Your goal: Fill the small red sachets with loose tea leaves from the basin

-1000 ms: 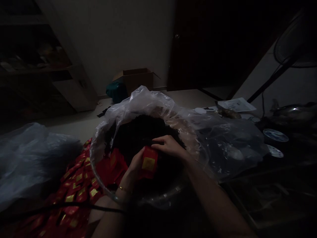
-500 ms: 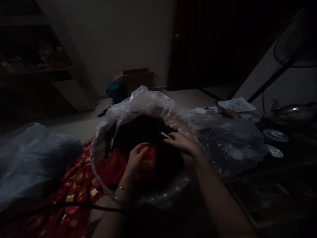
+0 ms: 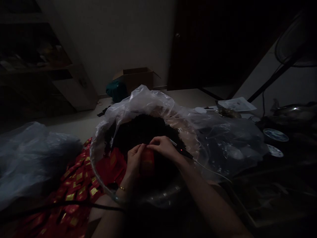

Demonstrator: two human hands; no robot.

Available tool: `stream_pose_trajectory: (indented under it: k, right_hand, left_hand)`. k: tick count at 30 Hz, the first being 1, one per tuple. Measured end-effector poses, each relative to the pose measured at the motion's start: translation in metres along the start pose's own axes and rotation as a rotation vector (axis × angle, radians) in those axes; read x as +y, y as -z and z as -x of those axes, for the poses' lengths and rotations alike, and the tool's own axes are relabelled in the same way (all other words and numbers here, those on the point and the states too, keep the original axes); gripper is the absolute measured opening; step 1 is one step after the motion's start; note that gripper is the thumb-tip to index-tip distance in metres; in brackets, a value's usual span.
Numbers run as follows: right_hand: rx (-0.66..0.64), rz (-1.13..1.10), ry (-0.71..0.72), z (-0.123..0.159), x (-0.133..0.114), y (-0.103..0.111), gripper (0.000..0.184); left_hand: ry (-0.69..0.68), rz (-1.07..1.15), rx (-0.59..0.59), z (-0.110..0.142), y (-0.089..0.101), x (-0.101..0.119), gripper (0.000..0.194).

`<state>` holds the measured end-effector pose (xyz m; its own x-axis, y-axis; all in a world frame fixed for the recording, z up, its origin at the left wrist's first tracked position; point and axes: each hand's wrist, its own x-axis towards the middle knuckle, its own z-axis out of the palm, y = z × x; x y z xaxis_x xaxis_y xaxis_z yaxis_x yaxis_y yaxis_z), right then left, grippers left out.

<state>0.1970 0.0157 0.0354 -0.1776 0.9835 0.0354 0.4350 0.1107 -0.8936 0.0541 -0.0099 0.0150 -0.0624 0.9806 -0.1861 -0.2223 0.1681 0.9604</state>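
A small red packet (image 3: 147,162) with a dull gold patch is upright over a heap of dark loose leaf-like material (image 3: 146,127). My left hand (image 3: 135,158) grips its left edge, thumb and fingers near the top. At the packet's top edge, my right hand (image 3: 163,147) pinches with its fingertips, touching my left fingertips. Beside the right hand and wrist is a slim dark corded device (image 3: 185,153) with a pale strip and a red light; whether the palm holds it I cannot tell. More red packets (image 3: 112,167) lie inside the plastic-lined round basket (image 3: 95,172).
Many gold-marked red packets (image 3: 76,188) are piled left of the basket, beside a clear plastic bag (image 3: 32,155). Plastic sheeting (image 3: 230,142) spreads rightward. Small dishes (image 3: 276,135) stand at right. A cardboard box (image 3: 138,79) and a standing fan (image 3: 294,49) are behind.
My right hand has moved left and down onto the packet's top edge. The dark device with its red light and white cable has come into sight by the right wrist.
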Motion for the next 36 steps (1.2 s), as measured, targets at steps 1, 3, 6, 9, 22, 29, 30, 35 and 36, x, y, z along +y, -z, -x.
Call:
stream_pose_trajectory:
  k: [1, 3, 6, 9, 22, 29, 30, 35, 36]
  right_hand:
    - [0.02, -0.015, -0.005, 0.0, -0.001, -0.003, 0.014]
    - [0.028, -0.054, 0.003, -0.001, 0.0, -0.004, 0.012]
    - [-0.004, -0.119, 0.009, -0.001, 0.002, 0.001, 0.012]
    - [-0.054, -0.184, -0.042, -0.002, 0.005, 0.007, 0.015]
    - [-0.06, -0.315, -0.144, 0.002, -0.001, 0.015, 0.012]
    - [-0.112, -0.327, -0.206, 0.003, -0.007, 0.012, 0.013]
    - [-0.129, -0.321, -0.207, 0.004, -0.008, 0.014, 0.014]
    - [0.0, -0.295, -0.164, 0.007, -0.004, 0.041, 0.021]
    - [0.066, -0.283, -0.152, 0.007, -0.003, 0.048, 0.023]
  left_hand:
    - [0.004, -0.006, -0.005, 0.0, 0.001, 0.001, 0.036]
    - [0.012, -0.013, -0.017, 0.0, 0.002, 0.003, 0.037]
    - [0.018, -0.001, -0.059, -0.002, 0.005, 0.006, 0.037]
    - [0.046, 0.035, -0.133, -0.005, 0.008, 0.006, 0.038]
    - [0.023, -0.026, -0.09, -0.01, 0.012, 0.002, 0.038]
    - [-0.106, -0.058, -0.049, -0.008, 0.011, -0.001, 0.026]
    - [-0.098, -0.071, -0.06, -0.008, 0.01, -0.003, 0.027]
    - [-0.296, -0.584, -0.004, -0.011, 0.015, -0.002, 0.031]
    - [-0.359, -0.799, 0.043, -0.01, 0.019, 0.001, 0.03]
